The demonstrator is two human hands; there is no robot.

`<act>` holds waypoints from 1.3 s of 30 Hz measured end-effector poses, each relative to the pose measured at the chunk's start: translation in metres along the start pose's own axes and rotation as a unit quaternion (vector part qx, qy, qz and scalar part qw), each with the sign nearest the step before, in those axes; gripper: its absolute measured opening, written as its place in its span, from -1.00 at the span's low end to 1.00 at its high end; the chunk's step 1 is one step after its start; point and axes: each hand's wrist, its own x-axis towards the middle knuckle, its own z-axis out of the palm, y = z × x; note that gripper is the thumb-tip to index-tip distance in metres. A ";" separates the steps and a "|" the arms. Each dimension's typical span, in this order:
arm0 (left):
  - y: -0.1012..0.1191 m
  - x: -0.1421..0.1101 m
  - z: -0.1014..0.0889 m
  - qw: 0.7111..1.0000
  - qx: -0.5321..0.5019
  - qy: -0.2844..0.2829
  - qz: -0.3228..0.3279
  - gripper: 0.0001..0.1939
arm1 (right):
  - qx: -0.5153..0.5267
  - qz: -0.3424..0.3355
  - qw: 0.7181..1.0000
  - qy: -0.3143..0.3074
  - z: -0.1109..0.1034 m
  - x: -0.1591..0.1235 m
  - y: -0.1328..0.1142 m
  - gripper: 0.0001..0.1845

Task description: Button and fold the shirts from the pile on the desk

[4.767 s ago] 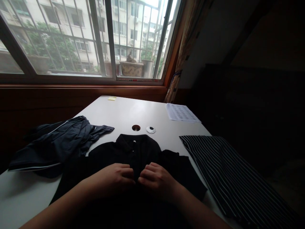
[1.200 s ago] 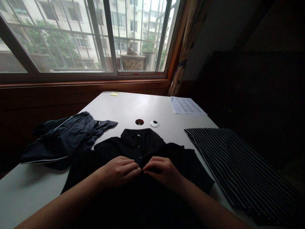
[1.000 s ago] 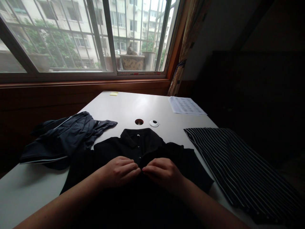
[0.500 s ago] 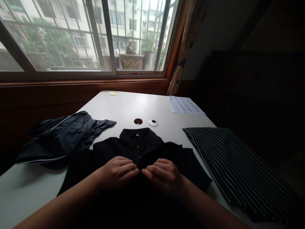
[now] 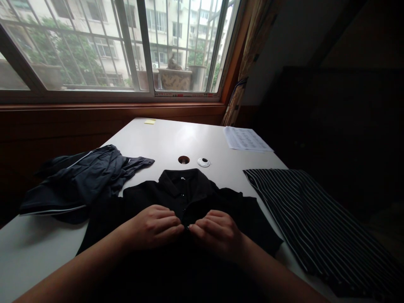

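A black polo shirt [image 5: 189, 193] lies flat on the white table [image 5: 164, 139], collar towards the window, with small buttons down its front. My left hand [image 5: 154, 227] and my right hand [image 5: 216, 233] rest on the shirt's chest, fingertips meeting at the button strip. Both hands are closed in a pinch on the fabric there. What exactly sits between the fingertips is too dark to make out.
A crumpled dark blue garment [image 5: 78, 181] lies to the left. A black-and-white striped garment [image 5: 315, 223] hangs over the table's right edge. A cable hole [image 5: 183, 159] with its white cap [image 5: 203, 162], a printed sheet [image 5: 246, 139] and a yellow note [image 5: 149, 121] lie farther back.
Both hands have stayed pinched together at the shirt's button strip, shifting only slightly. The view has drifted a little.
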 end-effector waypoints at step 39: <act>-0.025 -0.001 0.022 0.986 0.068 -0.134 -0.073 -0.85 | -0.034 0.160 0.983 -0.078 0.019 -0.010 0.022 -0.85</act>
